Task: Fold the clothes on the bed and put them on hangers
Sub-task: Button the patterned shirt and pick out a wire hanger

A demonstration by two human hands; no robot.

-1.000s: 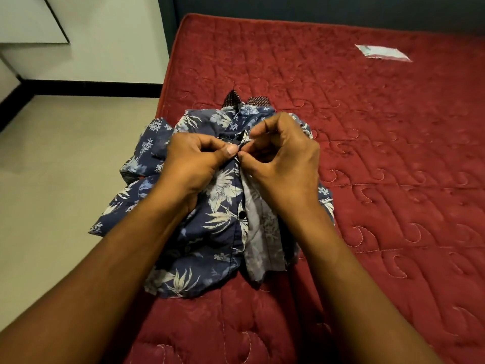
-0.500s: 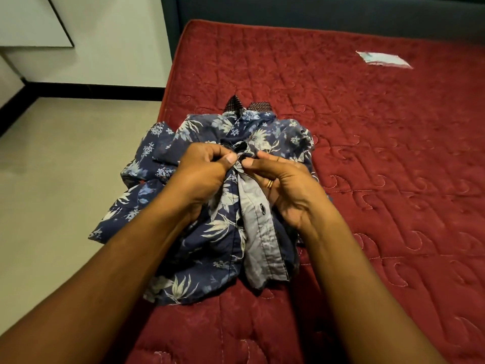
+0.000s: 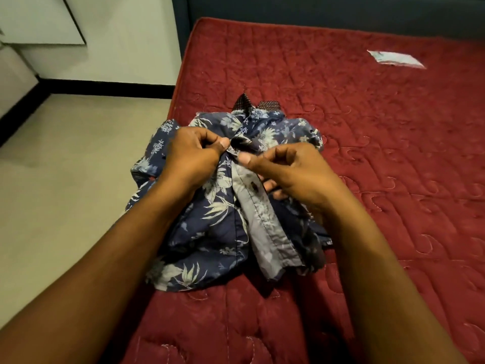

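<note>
Navy floral shirt (image 3: 210,227), crumpled on red mattress (image 3: 367,153), placket pinched by both hands

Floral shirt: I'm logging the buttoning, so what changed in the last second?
The right hand slid from over the placket of the shirt out to the right, thumb now on the grey facing, fingers underneath. The left hand kept pinching the front edge. The shirt stayed on the mattress.

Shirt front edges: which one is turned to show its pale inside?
The shirt edge under the right hand; the other edge shows dark floral print.
</note>
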